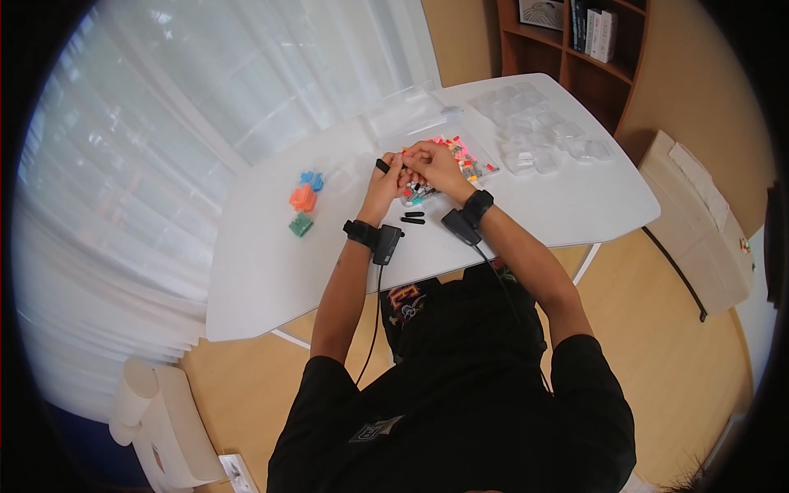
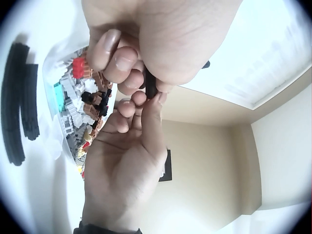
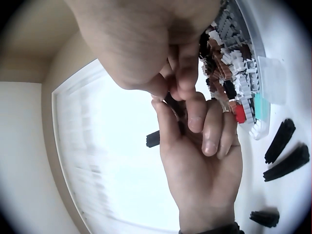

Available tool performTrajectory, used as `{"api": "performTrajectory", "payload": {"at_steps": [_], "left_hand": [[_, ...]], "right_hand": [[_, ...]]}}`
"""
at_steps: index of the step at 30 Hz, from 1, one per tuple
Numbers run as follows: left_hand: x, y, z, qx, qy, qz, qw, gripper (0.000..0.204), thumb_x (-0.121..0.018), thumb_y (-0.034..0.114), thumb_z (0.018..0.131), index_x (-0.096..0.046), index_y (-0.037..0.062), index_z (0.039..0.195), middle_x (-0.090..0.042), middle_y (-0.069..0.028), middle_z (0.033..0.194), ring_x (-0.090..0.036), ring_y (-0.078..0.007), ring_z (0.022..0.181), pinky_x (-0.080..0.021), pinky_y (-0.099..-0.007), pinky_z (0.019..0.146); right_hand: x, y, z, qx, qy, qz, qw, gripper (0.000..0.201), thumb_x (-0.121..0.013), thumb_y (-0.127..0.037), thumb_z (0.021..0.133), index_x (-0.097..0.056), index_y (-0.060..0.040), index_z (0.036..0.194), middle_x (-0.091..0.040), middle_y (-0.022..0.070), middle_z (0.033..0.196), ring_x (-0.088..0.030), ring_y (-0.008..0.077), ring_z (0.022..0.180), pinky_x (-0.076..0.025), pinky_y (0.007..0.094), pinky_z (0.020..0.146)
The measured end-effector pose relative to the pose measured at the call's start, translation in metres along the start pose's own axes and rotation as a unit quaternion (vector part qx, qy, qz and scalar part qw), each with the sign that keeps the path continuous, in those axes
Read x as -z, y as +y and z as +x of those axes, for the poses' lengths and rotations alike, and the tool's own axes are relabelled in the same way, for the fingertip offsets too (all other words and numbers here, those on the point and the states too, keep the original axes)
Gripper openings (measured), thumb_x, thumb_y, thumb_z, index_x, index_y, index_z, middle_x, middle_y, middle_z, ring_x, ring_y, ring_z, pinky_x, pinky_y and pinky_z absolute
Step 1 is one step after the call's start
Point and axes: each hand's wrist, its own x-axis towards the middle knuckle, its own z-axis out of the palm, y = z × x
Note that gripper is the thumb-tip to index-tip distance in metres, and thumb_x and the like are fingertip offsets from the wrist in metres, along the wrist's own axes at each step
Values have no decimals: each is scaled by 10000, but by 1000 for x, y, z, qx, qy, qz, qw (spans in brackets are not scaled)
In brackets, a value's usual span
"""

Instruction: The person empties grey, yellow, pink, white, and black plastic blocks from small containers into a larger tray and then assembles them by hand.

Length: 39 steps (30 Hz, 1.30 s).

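Observation:
In the head view my left hand (image 1: 385, 185) and right hand (image 1: 441, 170) meet over the near side of a clear tray (image 3: 272, 80) of small toy bricks. A dark ribbed strip (image 3: 153, 139) lies in my left hand, one end sticking out past its back. Thumb and fingers of my right hand (image 2: 124, 168) pinch a dark piece (image 2: 151, 85) between the two hands; curled fingers hide much of it. Two more black strips (image 1: 413, 217) lie on the table just in front of the tray, and another short black piece (image 3: 264, 218) shows beside them.
Blue (image 1: 311, 180), orange (image 1: 302, 197) and green (image 1: 301, 224) brick clusters sit on the left of the white table (image 1: 263, 275). Several clear plastic boxes (image 1: 542, 123) crowd the far right. A brown bookshelf (image 1: 534, 33) stands behind, with curtains (image 1: 205, 90) on the left.

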Motion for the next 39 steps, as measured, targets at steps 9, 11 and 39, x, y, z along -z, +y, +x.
{"api": "performTrajectory", "payload": {"at_steps": [9, 11, 39], "left_hand": [[4, -4, 2, 7, -20, 5, 1000, 278, -450, 312, 989, -500, 91, 828, -402, 43, 584, -278, -16, 464, -213, -182, 416], [6, -5, 2, 8, -24, 4, 1000, 274, -452, 308, 988, -498, 92, 825, -399, 43, 582, -277, -17, 463, -212, -185, 415], [-1, -8, 2, -61, 31, 43, 997, 218, -521, 250, 962, -542, 37, 919, -464, 43, 597, -384, -18, 504, -319, -179, 446]], "right_hand": [[1, 5, 2, 3, 25, 22, 999, 139, -565, -159, 932, -568, -20, 935, -585, 20, 662, -534, 57, 519, -424, 194, 440], [1, 8, 3, 16, 19, 21, 999, 136, -540, -158, 946, -554, -22, 947, -578, 16, 656, -534, 60, 511, -423, 197, 435], [-2, 2, 0, 3, 29, -14, 999, 83, -543, -43, 907, -587, 14, 947, -619, 30, 708, -578, 68, 567, -463, 210, 483]]}}
